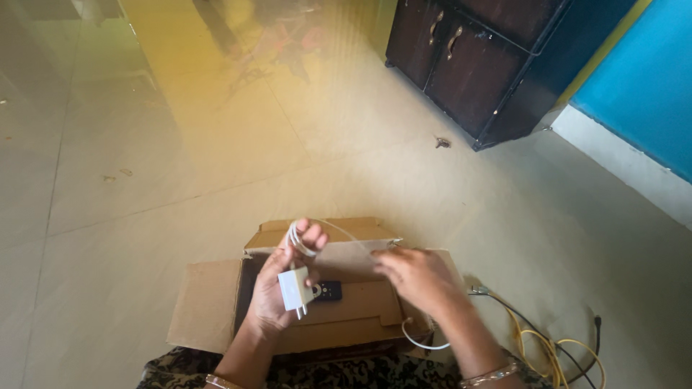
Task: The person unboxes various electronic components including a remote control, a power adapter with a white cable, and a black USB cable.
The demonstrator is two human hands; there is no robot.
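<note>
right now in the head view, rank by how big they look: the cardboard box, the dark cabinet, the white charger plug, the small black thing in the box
1. dark cabinet, though farther from the camera
2. cardboard box
3. white charger plug, held in the left hand
4. small black thing, looks close to the plug in size, so unsure

Warm yellow light washes over the tiled floor (180, 144) beyond the cardboard box (216, 302), and a glossy glare there mirrors soft, smeared shapes. Nearer the dark cabinet (476, 65) the tiles look paler and evenly lit. My hands (422, 277) over the box are slightly soft, casting only faint shadows. Lines bow near the frame's edges, and the whole view is a bit hazy.
</note>
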